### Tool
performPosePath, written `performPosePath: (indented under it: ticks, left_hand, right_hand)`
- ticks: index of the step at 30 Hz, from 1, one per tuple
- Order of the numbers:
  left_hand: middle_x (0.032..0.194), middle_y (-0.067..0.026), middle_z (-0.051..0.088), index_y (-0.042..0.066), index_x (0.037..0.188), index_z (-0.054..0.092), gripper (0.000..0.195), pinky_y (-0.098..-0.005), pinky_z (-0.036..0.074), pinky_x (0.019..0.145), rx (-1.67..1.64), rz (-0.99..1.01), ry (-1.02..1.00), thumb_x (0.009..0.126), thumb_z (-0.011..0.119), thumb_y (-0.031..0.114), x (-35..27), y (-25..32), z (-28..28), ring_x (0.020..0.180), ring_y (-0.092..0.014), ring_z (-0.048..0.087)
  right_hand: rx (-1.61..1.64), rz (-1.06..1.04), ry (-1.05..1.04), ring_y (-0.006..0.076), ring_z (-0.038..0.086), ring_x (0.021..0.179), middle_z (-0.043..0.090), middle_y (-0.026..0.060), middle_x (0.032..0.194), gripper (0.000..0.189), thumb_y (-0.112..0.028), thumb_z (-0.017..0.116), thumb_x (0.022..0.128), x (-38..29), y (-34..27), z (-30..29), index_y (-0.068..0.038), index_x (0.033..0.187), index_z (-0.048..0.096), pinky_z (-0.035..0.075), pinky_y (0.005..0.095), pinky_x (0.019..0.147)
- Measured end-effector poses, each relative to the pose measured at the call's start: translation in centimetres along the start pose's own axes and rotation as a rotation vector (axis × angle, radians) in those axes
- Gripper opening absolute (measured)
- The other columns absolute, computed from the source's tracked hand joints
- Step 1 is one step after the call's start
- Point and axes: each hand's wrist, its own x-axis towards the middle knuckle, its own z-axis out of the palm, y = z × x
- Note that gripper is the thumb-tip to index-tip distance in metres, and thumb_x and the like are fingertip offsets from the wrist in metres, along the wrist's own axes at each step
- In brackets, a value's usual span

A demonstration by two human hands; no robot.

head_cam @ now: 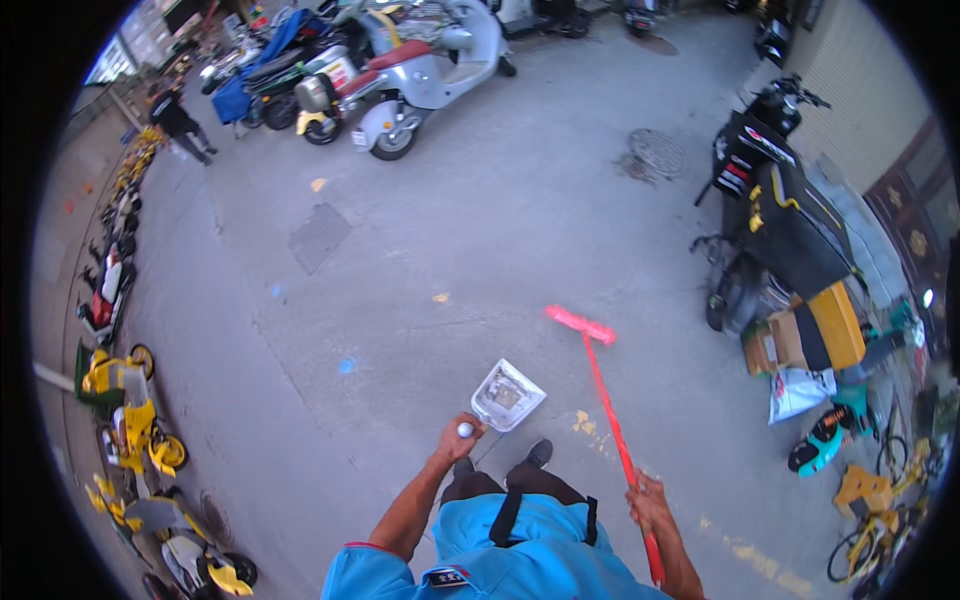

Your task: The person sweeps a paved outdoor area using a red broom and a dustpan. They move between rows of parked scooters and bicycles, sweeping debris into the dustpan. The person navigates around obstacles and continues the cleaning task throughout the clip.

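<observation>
My left hand (459,438) is closed around the upright handle of a white long-handled dustpan (529,392), whose rounded knob pokes out of the fist. Dark dirt marks the inside of the pan, which lies low in front of my feet. On the right, my right hand (646,498) grips the red pole of a push broom (612,421). The broom's pinkish-red head (580,324) is on the pavement, farther ahead than the dustpan and to its right, a gap between them.
Parked scooters (424,75) stand ahead, yellow bikes (135,420) along the left. At right are a motorbike with a black delivery box (799,229), a cardboard box (772,343) and a white bag (799,391). A person in dark clothes (176,116) is far ahead left. A manhole cover (657,152) lies ahead.
</observation>
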Motion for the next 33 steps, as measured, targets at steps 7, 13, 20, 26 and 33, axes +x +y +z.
performPosePath:
  ticks: [7,13,20,26,33]
  left_hand:
    - [0.084,-0.0085,0.064,0.004,0.080,0.063,0.013,-0.0339,0.050,0.070,-0.123,0.116,-0.078,0.082,0.073,0.012,0.5,-1.3,-0.1,0.076,-0.018,0.062]
    - [0.085,-0.0091,0.062,0.002,0.079,0.059,0.014,-0.0313,0.052,0.061,-0.270,0.088,-0.129,0.082,0.072,0.006,1.2,-1.7,-0.1,0.073,-0.017,0.061]
    - [0.091,-0.0100,0.061,0.003,0.081,0.058,0.014,-0.0292,0.056,0.056,-0.307,0.035,-0.198,0.083,0.072,0.003,2.3,-0.1,-0.4,0.072,-0.017,0.061]
    - [0.087,-0.0085,0.061,0.005,0.086,0.057,0.016,-0.0301,0.051,0.055,-0.350,0.117,-0.263,0.082,0.072,-0.001,3.5,-0.6,-0.3,0.065,-0.016,0.060]
    - [0.090,-0.0086,0.061,0.004,0.085,0.057,0.016,-0.0297,0.051,0.055,-0.281,0.205,-0.287,0.080,0.068,-0.006,3.7,-1.1,-1.5,0.069,-0.016,0.059]
  right_hand:
    - [0.021,-0.083,0.122,0.0163,0.053,0.043,0.053,0.0055,0.063,0.063,-0.004,0.057,0.082,8.1,6.0,-1.4,-0.007,0.143,0.042,0.044,0.0316,0.038]
    - [-0.282,-0.134,-0.051,0.0223,0.063,0.051,0.060,0.0160,0.066,0.067,-0.011,0.057,0.083,0.3,7.2,3.3,-0.006,0.146,0.034,0.051,0.0372,0.046]
    - [0.082,-0.162,-0.340,0.0107,0.046,0.044,0.055,0.0040,0.061,0.063,-0.015,0.058,0.084,-8.3,6.7,4.1,-0.012,0.145,0.043,0.041,0.0254,0.042]
    - [0.363,0.108,-0.141,0.0073,0.046,0.044,0.055,0.0015,0.065,0.064,-0.014,0.062,0.083,-13.4,3.7,7.9,-0.013,0.144,0.045,0.038,0.0238,0.039]
    - [0.546,0.195,0.309,0.0097,0.043,0.041,0.052,0.0017,0.065,0.061,-0.008,0.059,0.082,-8.6,5.8,8.4,-0.010,0.142,0.047,0.035,0.0264,0.036]
